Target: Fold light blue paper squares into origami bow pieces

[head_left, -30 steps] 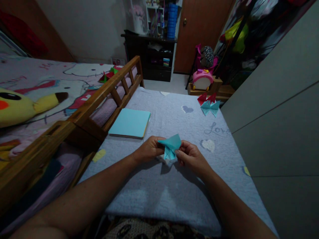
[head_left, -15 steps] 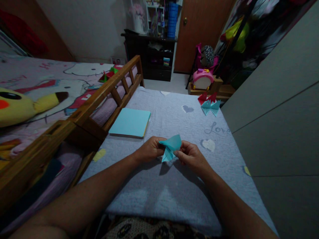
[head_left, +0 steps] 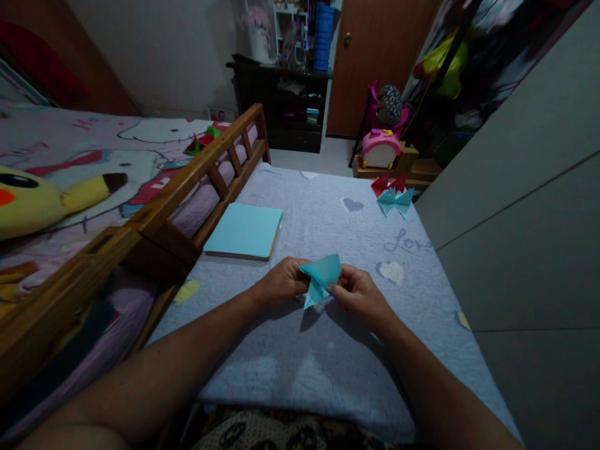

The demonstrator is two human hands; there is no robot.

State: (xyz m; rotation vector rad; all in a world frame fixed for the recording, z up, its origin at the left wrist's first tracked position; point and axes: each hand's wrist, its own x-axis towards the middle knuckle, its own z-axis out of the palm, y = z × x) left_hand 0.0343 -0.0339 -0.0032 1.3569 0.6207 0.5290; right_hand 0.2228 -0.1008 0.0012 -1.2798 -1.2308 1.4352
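Our left hand (head_left: 284, 280) grips the left side of a turquoise, part-folded sheet of thin paper (head_left: 325, 270), its fingers partly hidden behind it. Our right hand (head_left: 360, 286) pinches the lower right part, thumb in front. The paper sits directly between the two hands, its upper flap spread wide and a narrow point slanting down toward us; we cannot tell whether that tip touches the pale blue cloth printed with hearts (head_left: 300, 362) below.

We judge this to be a shaping step, with folds being opened or set; the next move seems to call for a steady left hold and a light right thumb, lest the paper crease wrongly.

Ahead and left of the left hand lies a neat stack of square sheets, turquoise on top (head_left: 244, 230). Well ahead and right of the right hand stand pointed light-blue folded-paper shapes (head_left: 395, 201), with red folded-paper shapes (head_left: 380, 184) just behind. Farther left of the left hand runs a brown wooden slatted rail (head_left: 154, 209).
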